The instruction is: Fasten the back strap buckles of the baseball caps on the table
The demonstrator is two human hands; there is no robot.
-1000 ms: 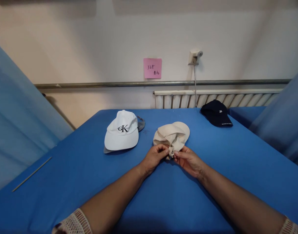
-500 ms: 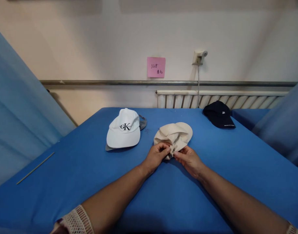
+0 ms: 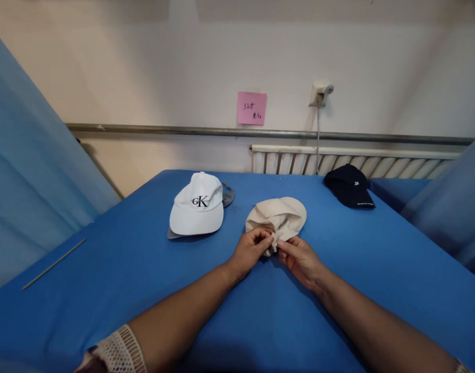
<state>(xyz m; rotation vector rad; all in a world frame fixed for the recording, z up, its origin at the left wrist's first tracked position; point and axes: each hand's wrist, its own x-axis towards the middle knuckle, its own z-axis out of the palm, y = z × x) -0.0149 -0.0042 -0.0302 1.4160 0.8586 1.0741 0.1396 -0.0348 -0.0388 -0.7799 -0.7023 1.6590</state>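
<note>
A beige baseball cap (image 3: 278,213) lies on the blue-covered table, its brim pointing away to the upper right and its crown crumpled. Thumb and fingers of my left hand (image 3: 248,249) pinch the gathered strap end at the cap's near edge. From the other side, my right hand (image 3: 302,260) pinches the same gathered part. The small detail of the strap between my fingertips is partly hidden. Left of my hands sits a white cap (image 3: 196,207) with black letters, on top of a grey cap (image 3: 228,195) that is mostly covered.
A dark navy cap (image 3: 350,185) rests at the table's far right corner. A thin stick (image 3: 54,264) lies along the left edge of the blue table (image 3: 144,290). Blue curtains (image 3: 35,145) hang on both sides. Behind are a radiator (image 3: 288,161), a metal pipe and a socket (image 3: 318,96).
My view has shifted slightly, so the scene sits a little further right. Both hands stay at the beige cap's strap end, with only small finger movements.
</note>
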